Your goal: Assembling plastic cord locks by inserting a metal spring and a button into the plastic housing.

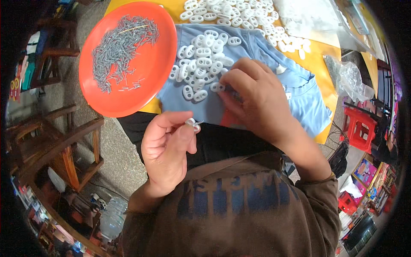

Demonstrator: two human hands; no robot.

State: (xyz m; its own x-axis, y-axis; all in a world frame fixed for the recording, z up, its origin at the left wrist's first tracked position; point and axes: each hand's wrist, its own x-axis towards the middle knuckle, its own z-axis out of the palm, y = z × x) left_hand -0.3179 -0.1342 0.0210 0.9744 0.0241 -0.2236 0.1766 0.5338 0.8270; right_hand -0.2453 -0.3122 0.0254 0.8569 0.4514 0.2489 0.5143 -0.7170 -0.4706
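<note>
My left hand (169, 147) pinches a small white oval plastic piece (191, 122) between thumb and fingertips. A metal screw (199, 123) pokes out of that piece toward the right. At the right edge of a heap of similar white two-hole pieces (203, 62), my right hand (261, 96) is curled, slightly blurred. Its thumb and index tips close on one white two-hole piece (217, 87). The heap lies on a light blue shirt (252, 43) spread over the work surface. Left of it, a round orange-red plate (145, 96) holds a mass of small grey screws (115, 53).
More white pieces (239, 13) lie at the back on a yellow surface (332, 96), beside clear plastic bags (349, 81). A red stool (358, 128) stands at the right. Wooden furniture (68, 158) and a large clear bottle (113, 218) are on the left.
</note>
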